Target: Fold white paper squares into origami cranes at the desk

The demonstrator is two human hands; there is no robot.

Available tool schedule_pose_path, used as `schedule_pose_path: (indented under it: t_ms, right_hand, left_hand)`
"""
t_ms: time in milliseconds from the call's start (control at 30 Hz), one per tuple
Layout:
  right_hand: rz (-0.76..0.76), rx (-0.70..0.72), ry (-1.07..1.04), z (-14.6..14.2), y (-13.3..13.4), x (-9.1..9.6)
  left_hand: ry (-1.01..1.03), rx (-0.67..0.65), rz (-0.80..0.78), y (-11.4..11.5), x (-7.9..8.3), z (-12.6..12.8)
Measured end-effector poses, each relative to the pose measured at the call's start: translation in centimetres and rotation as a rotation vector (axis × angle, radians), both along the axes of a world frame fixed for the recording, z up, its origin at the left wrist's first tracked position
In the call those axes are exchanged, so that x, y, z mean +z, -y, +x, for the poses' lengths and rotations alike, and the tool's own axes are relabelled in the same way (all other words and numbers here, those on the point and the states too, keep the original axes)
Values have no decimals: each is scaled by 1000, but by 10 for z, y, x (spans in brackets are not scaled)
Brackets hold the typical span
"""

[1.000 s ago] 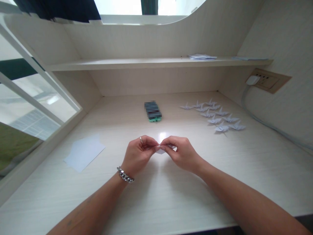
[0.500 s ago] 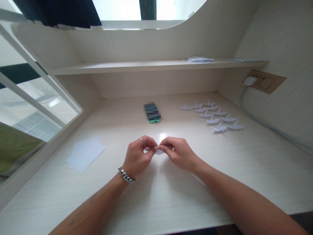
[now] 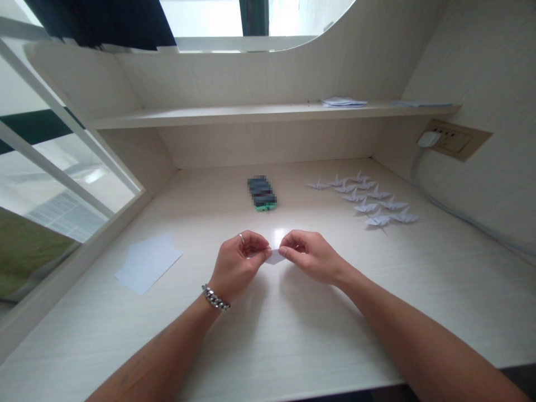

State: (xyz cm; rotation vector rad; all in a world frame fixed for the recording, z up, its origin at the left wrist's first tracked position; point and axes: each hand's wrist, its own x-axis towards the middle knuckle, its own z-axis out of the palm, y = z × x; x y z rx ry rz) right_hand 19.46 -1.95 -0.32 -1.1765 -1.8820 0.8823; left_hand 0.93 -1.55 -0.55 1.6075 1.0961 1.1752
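A small folded white paper [image 3: 274, 257] is held just above the desk between my two hands, mostly covered by the fingers. My left hand [image 3: 239, 262], with a ring and a chain bracelet, pinches its left side between thumb and fingers. On the other side my right hand [image 3: 312, 254] pinches its right edge, thumb below and index finger on top. A short stretch of the paper shows between the fingertips. Several folded paper cranes [image 3: 365, 206] stand in a cluster on the desk to the right, beyond my right hand.
White paper sheets [image 3: 148, 262] lie at the left of the desk [image 3: 251, 346]. A phone-like object [image 3: 262, 193], blurred and green-edged, lies behind my hands. More papers [image 3: 342, 102] rest on the shelf [image 3: 234, 115]. A cable [image 3: 456, 212] runs from the wall socket [image 3: 456, 139].
My right hand has shifted slightly right, away from my left fingertips, so more of the folded paper shows between them. My left hand stays almost in place.
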Motion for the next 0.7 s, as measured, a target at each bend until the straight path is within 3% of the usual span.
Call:
schedule_pose_path:
  t_ms: [133,367,700]
  right_hand:
    - [41,-1,59,-3,5,1]
    - [106,30,131,-4,5,-3]
    - [23,39,87,-1,3,1]
  left_hand:
    - [-65,-55,-17,1,1,-1]
    - [-552,-153,180,1,12,-5]
    - [-682,-217,201,1,18,-11]
